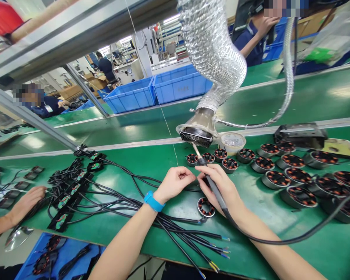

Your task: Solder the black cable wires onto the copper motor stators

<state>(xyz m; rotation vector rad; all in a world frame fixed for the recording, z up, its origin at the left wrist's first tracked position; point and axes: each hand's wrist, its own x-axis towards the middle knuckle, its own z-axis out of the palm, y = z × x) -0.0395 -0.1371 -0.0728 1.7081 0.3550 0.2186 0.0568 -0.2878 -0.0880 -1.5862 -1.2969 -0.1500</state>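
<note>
My left hand [175,182], with a blue band at the wrist, is closed in a pinch near the centre; what it pinches is too small to make out. Just right of it, my right hand [218,186] holds a soldering iron [212,186], its metal tip pointing up and away toward the fume hood. Below my hands a copper-wound ring [206,207] lies on the green bench, joined to a black cable. Several black cables [189,233] with stripped coloured ends run under my left wrist. A thin wire [175,151] hangs down behind my left hand.
A fume hood [198,128] hangs beyond my hands, beside a white bowl [232,142]. Several motor rings [275,179] stand at the right. Circuit boards with cables [72,190] lie at the left, near another person's hand [29,202]. Blue bins [181,87] stand behind.
</note>
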